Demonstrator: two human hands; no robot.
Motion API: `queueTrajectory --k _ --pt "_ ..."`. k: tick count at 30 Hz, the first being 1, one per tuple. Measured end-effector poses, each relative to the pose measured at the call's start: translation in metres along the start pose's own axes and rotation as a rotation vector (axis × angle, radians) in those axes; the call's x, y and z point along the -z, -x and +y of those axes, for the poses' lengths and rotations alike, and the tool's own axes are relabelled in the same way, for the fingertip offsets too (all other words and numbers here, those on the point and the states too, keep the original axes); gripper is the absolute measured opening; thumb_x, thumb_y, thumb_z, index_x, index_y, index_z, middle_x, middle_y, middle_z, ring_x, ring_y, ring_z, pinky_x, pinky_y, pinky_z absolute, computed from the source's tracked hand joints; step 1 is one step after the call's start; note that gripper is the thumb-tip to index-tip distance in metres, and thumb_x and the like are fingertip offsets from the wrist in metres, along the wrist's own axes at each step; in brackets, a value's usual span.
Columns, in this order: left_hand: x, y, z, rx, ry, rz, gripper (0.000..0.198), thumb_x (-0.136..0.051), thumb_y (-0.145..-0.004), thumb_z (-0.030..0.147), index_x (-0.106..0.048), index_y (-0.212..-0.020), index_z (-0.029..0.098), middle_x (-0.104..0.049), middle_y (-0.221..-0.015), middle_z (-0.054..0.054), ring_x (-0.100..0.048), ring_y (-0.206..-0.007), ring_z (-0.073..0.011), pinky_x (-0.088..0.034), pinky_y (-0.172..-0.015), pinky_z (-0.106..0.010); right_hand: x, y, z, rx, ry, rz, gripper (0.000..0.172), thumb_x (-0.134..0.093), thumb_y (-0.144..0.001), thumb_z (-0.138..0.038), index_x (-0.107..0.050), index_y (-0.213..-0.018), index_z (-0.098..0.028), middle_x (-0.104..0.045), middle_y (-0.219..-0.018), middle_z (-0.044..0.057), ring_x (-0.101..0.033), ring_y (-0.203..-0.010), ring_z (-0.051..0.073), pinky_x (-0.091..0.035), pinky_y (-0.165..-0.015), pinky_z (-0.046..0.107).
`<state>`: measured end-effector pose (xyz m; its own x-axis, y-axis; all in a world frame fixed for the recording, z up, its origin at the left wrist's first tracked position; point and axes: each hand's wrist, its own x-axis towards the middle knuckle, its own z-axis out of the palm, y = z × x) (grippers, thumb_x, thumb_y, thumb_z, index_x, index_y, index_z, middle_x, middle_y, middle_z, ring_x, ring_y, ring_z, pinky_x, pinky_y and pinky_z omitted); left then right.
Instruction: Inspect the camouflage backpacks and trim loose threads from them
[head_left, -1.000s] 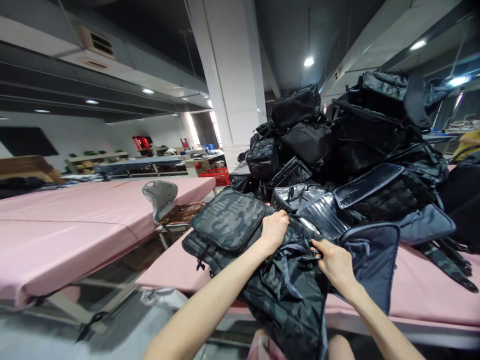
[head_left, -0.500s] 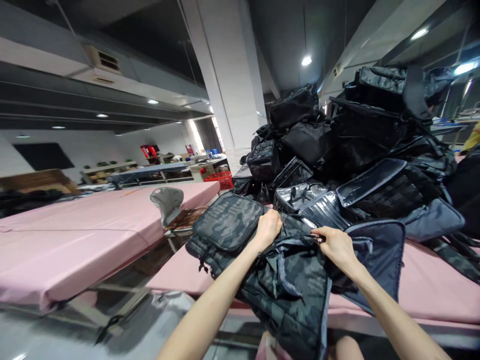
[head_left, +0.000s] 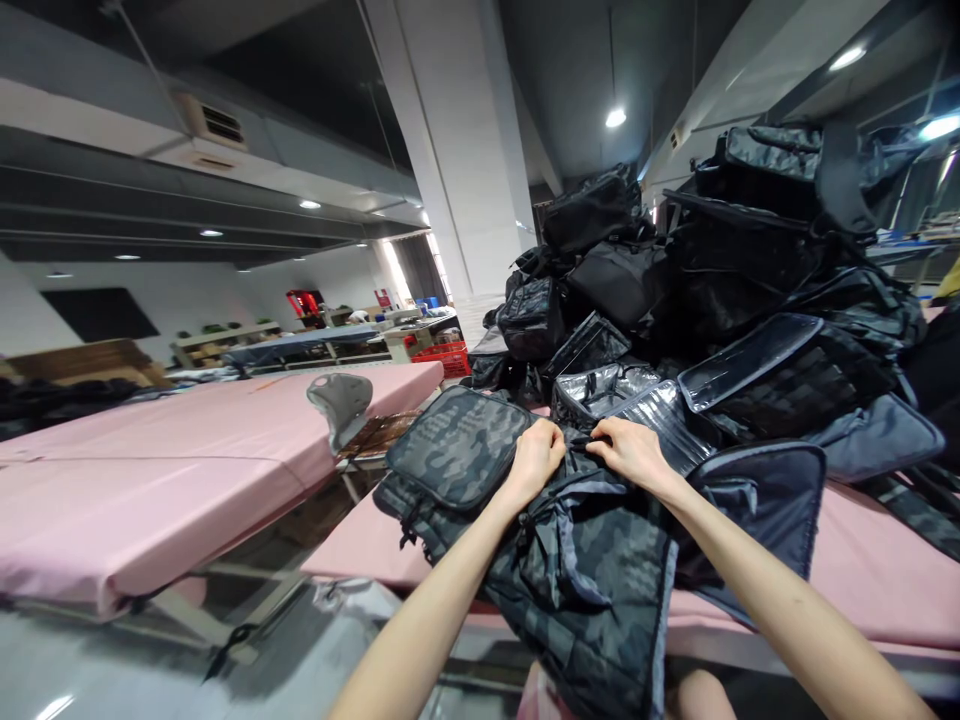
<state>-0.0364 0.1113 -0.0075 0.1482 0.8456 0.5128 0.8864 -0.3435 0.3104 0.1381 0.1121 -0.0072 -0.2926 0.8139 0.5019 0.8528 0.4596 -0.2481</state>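
1. A pink-covered table (head_left: 172,430) stretches between eight and nine o'clock, a grey chair (head_left: 346,400) beside it.
2. A red crate (head_left: 441,358) sits at nine o'clock, close to center.
3. A pale pillar (head_left: 461,150) rises at twelve o'clock.
4. A lit lamp (head_left: 616,118) hangs at one o'clock.
5. An air vent (head_left: 217,122) juts out at ten o'clock.
6. A black panel (head_left: 101,315) marks the far wall, nine o'clock.

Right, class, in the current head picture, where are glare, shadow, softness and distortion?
Head view: a ceiling lamp glares and the silvery lining shines; head view: the bag pile loses detail in shadow; head view: the distant shelf looks soft, while the camouflage bag shows readable pattern; head view: the pillar leans, perhaps from lens distortion or camera tilt.
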Motion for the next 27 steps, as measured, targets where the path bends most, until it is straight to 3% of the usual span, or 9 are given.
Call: queueTrajectory --k 9,22,27 --pt "-0.001 0.001 0.003 -0.011 0.032 0.023 0.015 -0.044 -0.080 0.014 -0.058 -0.075 0.015 -0.060 -0.078 -0.004 -0.056 -0.072 -0.0140 -0.043 -0.071 -0.025 0.000 -0.001 -0.005 -0.016 0.019 -0.001 0.020 -0.051 -0.084 -0.040 -0.067 -0.084 -0.026 -0.067 -0.089 -0.001 -0.061 -0.083 0.016 -0.035 -0.062 0.023" --pt "-0.003 0.004 0.006 -0.016 0.085 0.036 0.012 -0.046 -0.078 0.012 -0.058 -0.074 0.014 -0.060 -0.078 -0.004 -0.056 -0.071 -0.0150 -0.044 -0.071 -0.027 0.004 -0.002 -0.006 -0.083 -0.109 -0.049 0.020 -0.054 -0.080 -0.040 -0.068 -0.080 -0.026 -0.068 -0.088 0.001 -0.060 -0.086 0.019 -0.035 -0.066 0.026" --pt "0.018 0.010 0.006 0.027 0.262 0.005 0.025 -0.039 -0.085 0.020 -0.062 -0.083 0.013 -0.065 -0.085 -0.007 -0.060 -0.079 -0.0163 -0.047 -0.077 -0.028 0.001 0.002 0.008 -0.206 -0.278 -0.030 0.024 -0.051 -0.078 -0.042 -0.067 -0.074 -0.025 -0.068 -0.075 0.000 -0.060 -0.077 0.019 -0.036 -0.064 0.027"
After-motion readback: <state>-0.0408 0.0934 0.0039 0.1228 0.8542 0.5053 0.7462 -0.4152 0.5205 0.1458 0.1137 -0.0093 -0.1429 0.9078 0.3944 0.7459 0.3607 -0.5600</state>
